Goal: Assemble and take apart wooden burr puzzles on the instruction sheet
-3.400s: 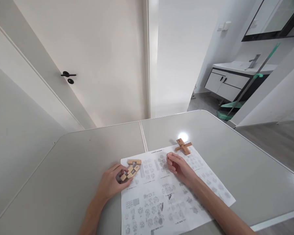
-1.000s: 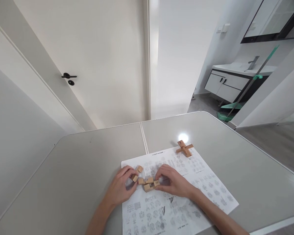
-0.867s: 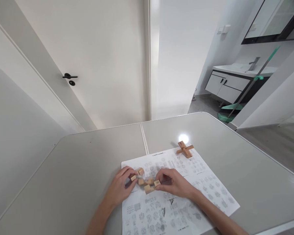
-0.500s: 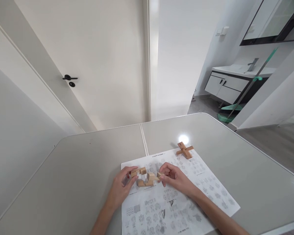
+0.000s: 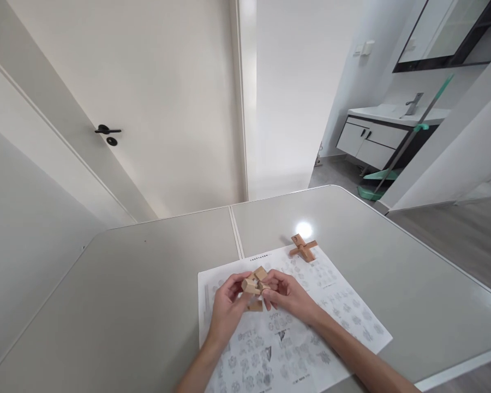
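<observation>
Over the printed sheet [image 5: 331,322], both hands meet around two light-brown notched wooden puzzle pieces. My left hand [image 5: 227,305] pinches one notched wooden piece [image 5: 261,273], whose squared end sticks out at the back. In the closed fingers of my right hand [image 5: 289,297] is the other notched piece [image 5: 250,287], crossing in front of the first. The two pieces touch or nearly touch; fingers partly hide where they meet. Below them a third wooden piece [image 5: 255,307] lies on the sheet, half covered by my left hand.
A cross-shaped assembly of wooden pieces [image 5: 303,249] with a dark mark rests at the sheet's far right corner. The grey table [image 5: 147,300] has a seam running toward its far edge. Behind stand a white door [image 5: 167,109] and a sink cabinet [image 5: 370,139].
My left hand has moved right, bringing its wooden piece against or close to the one in my right hand. The view has shifted slightly. The third piece is now more covered.
</observation>
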Motion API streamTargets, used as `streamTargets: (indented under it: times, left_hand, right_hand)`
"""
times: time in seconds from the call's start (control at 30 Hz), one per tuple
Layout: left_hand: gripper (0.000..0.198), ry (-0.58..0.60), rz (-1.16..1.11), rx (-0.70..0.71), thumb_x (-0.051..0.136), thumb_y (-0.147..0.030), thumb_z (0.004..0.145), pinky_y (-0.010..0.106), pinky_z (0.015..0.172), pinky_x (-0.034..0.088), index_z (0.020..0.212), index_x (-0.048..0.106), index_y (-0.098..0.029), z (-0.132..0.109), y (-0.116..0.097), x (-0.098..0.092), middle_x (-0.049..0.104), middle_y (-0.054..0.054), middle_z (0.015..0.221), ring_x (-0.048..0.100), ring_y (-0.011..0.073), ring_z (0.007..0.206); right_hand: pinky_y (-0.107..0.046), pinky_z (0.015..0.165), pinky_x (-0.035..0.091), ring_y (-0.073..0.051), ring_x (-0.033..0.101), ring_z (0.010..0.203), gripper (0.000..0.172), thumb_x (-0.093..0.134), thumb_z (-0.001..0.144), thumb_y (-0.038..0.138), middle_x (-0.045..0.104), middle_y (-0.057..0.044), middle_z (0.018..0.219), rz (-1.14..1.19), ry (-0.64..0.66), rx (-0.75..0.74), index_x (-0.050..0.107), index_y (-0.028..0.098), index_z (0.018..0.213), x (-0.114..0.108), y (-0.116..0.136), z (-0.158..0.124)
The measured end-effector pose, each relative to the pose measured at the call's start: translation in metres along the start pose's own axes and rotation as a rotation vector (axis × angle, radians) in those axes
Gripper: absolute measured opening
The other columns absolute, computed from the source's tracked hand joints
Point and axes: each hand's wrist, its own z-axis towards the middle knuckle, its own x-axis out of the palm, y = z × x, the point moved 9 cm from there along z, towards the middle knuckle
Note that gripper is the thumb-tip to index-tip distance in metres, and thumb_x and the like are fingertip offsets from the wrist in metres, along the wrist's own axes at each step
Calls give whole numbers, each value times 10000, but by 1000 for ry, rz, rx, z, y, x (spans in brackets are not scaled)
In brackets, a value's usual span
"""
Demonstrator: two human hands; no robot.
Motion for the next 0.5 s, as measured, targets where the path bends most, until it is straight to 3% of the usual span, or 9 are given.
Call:
streamTargets:
  times: [0.1,0.27,0.4,0.5]
  left_hand:
    - [339,21,52,46,738,-430,862,327,893,551,1104,703,-195,2,-11,12,753,74,1029,696,225,960]
    - [319,91,46,37,738,-410,871,316,871,558,1100,668,-199,3,-14,17,748,74,1053,699,215,970]
    - [615,139,75,-7,746,-392,862,337,839,582,1420,527,-252,1,-8,18,730,65,1109,707,203,934]
    - [740,201,121,-28,749,-383,856,354,853,585,1523,443,-281,0,-6,20,741,55,1089,705,216,971]
  right_hand:
    - [-280,606,389,-141,529,598,363,726,908,538,619,25,671,1,-50,-22,552,220,879,-5,3,0]
    - [-286,630,395,-150,536,624,336,696,935,531,596,29,678,-39,-120,-39,588,214,967,-13,2,-1]
    - [-313,688,440,-168,559,667,327,685,941,530,614,12,727,-167,-170,-35,610,218,1002,-16,0,-3]
    - [-325,703,456,-182,568,692,324,676,942,540,634,-2,759,-234,-179,-29,610,227,993,-17,1,-5]
